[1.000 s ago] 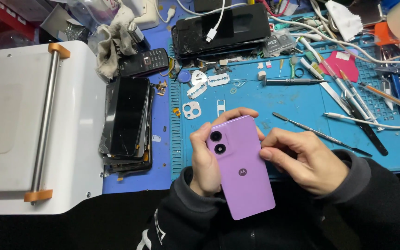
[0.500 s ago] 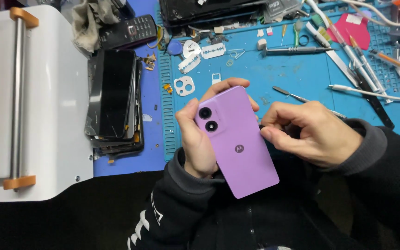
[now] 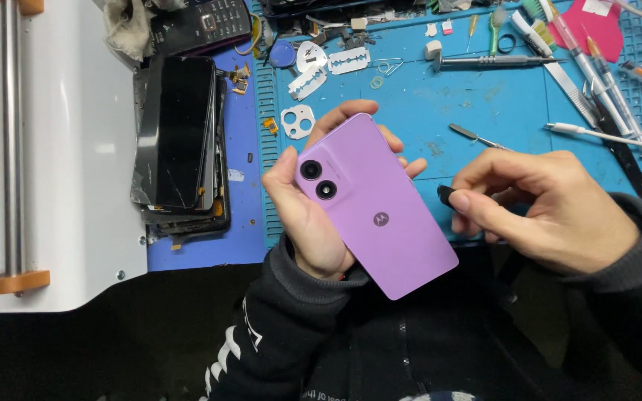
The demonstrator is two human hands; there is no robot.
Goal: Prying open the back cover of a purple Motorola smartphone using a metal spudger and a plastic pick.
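Far left of the worktop: white machine (image 3: 76, 148) with a steel roller bar (image 3: 13, 141) and orange end caps. Just right of it, on the blue mat (image 3: 484, 96): stack of dark phone screens (image 3: 176, 141), a keypad phone (image 3: 198, 26) above the stack at the back edge. Near the back edge, centre: two razor blades (image 3: 328, 70) and a white camera-lens frame (image 3: 299, 120), lying loose and apart from the hands.

Centre, raised above the front edge of the mat: purple phone (image 3: 373, 208), back cover up, two camera lenses toward the upper left, long axis tilted toward the lower right. Left hand (image 3: 313, 215) wrapped round the phone's left edge, thumb along the near side, fingertips (image 3: 403, 160) showing past the top right edge; grip closed on the phone.

Right of the phone, close beside its right edge: right hand (image 3: 536, 208), thumb and forefinger pinching a small dark pick (image 3: 446, 195), tip pointing toward the phone's side seam, not clearly touching it.

Right side of the mat, toward the back right corner: metal prying tool (image 3: 477, 137), tweezers and several pens (image 3: 596, 67), a pink card (image 3: 596, 26).

Probable step: working the pick along the seam of the back cover. Best done with the phone held steady, the pick kept shallow and flat to the cover.
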